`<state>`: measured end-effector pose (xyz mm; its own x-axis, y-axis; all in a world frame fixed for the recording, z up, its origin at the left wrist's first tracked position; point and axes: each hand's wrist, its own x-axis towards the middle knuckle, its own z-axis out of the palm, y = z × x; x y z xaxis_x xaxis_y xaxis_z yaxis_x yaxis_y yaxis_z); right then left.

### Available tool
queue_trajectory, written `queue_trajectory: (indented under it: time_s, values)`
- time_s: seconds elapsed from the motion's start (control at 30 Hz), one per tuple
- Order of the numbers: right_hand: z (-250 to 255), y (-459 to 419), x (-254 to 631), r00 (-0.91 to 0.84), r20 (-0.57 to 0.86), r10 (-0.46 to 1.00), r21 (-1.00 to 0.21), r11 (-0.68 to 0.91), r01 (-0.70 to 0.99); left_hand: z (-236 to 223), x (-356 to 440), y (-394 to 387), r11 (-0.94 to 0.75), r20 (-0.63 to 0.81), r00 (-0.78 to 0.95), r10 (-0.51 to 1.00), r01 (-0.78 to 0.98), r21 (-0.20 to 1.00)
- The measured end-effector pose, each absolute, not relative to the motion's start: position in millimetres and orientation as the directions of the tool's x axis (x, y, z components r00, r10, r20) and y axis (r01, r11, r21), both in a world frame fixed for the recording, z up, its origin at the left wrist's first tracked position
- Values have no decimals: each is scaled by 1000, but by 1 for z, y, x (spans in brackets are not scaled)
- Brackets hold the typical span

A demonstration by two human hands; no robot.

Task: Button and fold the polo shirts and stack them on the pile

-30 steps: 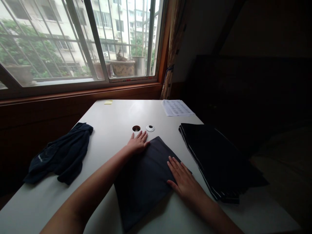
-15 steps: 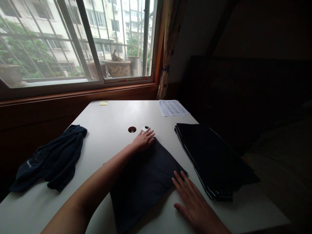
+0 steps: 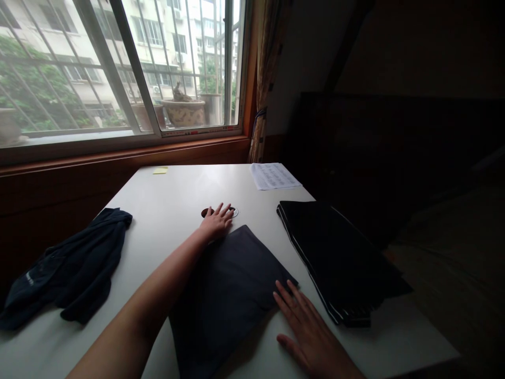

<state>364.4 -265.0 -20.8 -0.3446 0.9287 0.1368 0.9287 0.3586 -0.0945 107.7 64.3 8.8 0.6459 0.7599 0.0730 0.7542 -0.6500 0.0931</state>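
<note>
A dark navy piece of folded cloth (image 3: 232,295) lies flat on the white table (image 3: 177,192), directly in front of me; its garment type is unclear. My left hand (image 3: 216,222) is open, fingers spread, at the cloth's far left edge and in front of a round hole in the tabletop. Part of a white round cover (image 3: 235,212) shows just past its fingertips. At the cloth's right corner my right hand (image 3: 302,321) rests open, fingertips on the fabric and thumb apart. My left forearm hides some of the cloth's left side.
To the right lies a stack of dark folded cloth (image 3: 335,258) with pale edge lines. A crumpled navy garment (image 3: 79,268) hangs near the left table edge. Printed papers (image 3: 274,176) and a yellow sticky note (image 3: 160,170) sit at the far end, below a barred window (image 3: 177,68).
My left hand has slid left along the cloth's far edge, uncovering its far corner. My right hand stays at the right corner. The whole view has shifted slightly.
</note>
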Motion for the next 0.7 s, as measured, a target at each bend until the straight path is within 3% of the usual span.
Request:
queue_trajectory:
  time_s: [0.23,0.47,0.7]
  values:
    - [-13,-262,366,-384,184,905,-59,400,914,23,61,46,-626,116,615,780,761,171]
    - [-13,-260,366,-370,197,908,-59,387,920,26,29,-34,-825,-18,848,530,520,221]
    - [-9,-259,365,-373,233,898,-61,396,916,11,-33,-22,-644,-65,659,750,748,162]
